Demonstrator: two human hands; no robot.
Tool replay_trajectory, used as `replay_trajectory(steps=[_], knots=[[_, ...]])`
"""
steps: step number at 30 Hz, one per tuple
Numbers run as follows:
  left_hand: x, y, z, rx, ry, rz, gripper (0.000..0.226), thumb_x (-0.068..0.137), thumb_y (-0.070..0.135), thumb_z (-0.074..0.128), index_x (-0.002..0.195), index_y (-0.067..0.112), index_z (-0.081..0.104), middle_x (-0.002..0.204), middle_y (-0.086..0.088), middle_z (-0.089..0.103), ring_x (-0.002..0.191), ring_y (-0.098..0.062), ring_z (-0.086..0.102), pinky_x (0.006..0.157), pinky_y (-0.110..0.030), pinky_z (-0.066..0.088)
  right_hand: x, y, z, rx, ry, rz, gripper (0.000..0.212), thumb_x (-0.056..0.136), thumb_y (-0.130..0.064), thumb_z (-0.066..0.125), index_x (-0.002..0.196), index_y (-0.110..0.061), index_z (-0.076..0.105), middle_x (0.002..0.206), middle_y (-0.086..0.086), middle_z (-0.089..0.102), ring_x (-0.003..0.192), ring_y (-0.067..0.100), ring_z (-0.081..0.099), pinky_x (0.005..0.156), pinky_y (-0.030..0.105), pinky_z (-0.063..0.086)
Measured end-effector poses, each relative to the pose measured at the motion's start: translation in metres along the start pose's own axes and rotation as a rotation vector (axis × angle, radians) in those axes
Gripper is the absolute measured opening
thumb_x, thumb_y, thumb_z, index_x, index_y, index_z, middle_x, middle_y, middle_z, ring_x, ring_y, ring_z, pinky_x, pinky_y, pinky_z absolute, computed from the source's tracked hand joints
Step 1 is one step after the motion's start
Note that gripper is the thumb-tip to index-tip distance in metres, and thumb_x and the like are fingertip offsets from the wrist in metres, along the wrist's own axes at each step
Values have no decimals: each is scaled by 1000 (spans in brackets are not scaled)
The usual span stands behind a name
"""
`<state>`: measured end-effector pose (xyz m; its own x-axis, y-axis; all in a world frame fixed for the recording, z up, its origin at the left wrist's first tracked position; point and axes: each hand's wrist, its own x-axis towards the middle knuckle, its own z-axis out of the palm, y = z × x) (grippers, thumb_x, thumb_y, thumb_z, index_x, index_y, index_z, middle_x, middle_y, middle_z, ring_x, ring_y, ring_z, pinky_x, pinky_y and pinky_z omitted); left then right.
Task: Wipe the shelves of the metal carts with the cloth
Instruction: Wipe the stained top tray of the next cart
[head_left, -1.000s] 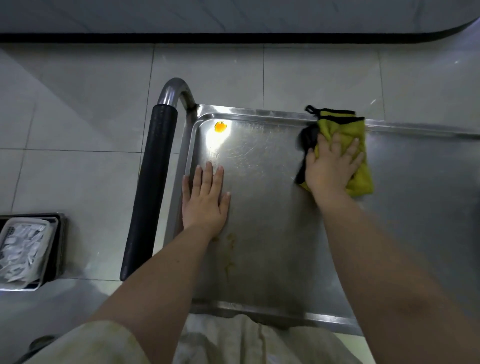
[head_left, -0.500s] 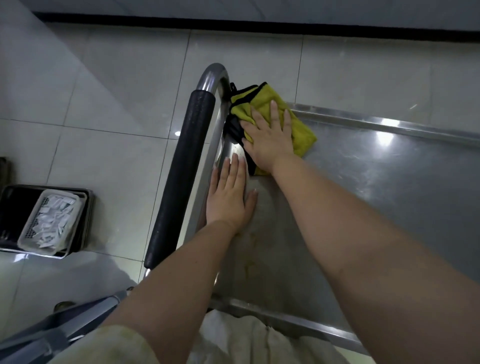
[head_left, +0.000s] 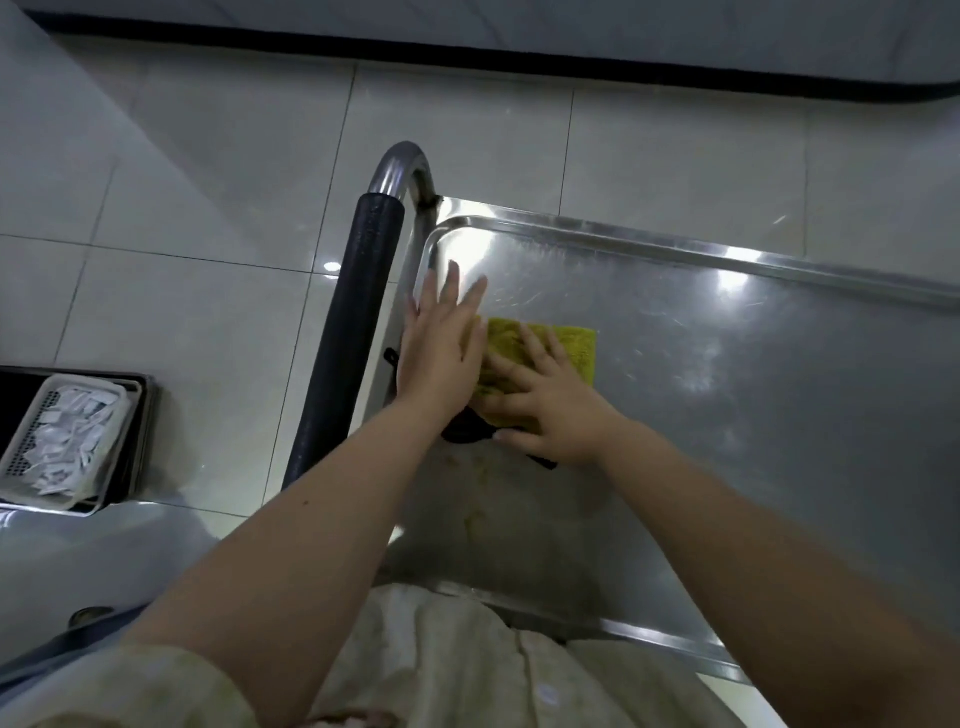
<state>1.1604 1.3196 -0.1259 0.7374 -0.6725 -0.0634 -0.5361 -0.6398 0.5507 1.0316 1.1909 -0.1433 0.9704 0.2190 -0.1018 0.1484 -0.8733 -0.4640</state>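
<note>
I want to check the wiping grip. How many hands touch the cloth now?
2. The right hand lies flat on the cloth; the left hand overlaps its left edge, near the handle, though real contact there is not sure.

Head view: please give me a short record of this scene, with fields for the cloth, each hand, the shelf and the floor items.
cloth: yellow cloth with black trim, flat on the shelf near its left end
right hand: right hand pressed flat on the cloth, fingers spread
left hand: left hand open, flat by the left rim, touching the cloth edge
shelf: steel shelf, brownish stains near the front left
handle: black padded handle at the left end
floor: white basket in a dark tray
</note>
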Motion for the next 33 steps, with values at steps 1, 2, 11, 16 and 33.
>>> replay_trajectory(steps=[1,2,11,16,33], knots=[[0,2,2,121,-42,72,47,103,31,35,149,25,35,162,-4,16,149,-20,-1,120,-41,-4,-9,2,-3,84,163,76,35,89,-30,65,123,-21,68,150,10,42,142,49,19,115,63,11],[1,7,7,227,-88,129,48,102,33,34,149,26,34,161,-5,17,149,-25,3,119,-45,-4,-19,6,-4,147,350,187,30,88,-21,65,116,-11,71,142,16,51,137,48,31,112,63,23],[-28,35,62,483,-256,-13,73,83,83,11,148,54,-7,162,7,-14,146,-39,-14,98,-77,-17,-43,33,13,-72,157,971,55,103,-49,16,154,-38,1,164,-7,-6,148,34,-15,117,52,-12],[-75,14,56,487,-180,-2,72,86,82,15,150,51,1,164,2,2,147,-41,-3,102,-78,-3,-38,37,18,-116,175,1005,54,102,-48,14,154,-38,3,164,-7,-2,148,36,-11,117,54,-11],[114,35,54,481,-308,-78,73,77,87,3,140,59,-21,161,8,-20,145,-41,-17,95,-81,-12,-40,46,30,-160,235,984,56,101,-47,18,155,-36,6,164,-2,5,148,40,-7,117,59,-3]])
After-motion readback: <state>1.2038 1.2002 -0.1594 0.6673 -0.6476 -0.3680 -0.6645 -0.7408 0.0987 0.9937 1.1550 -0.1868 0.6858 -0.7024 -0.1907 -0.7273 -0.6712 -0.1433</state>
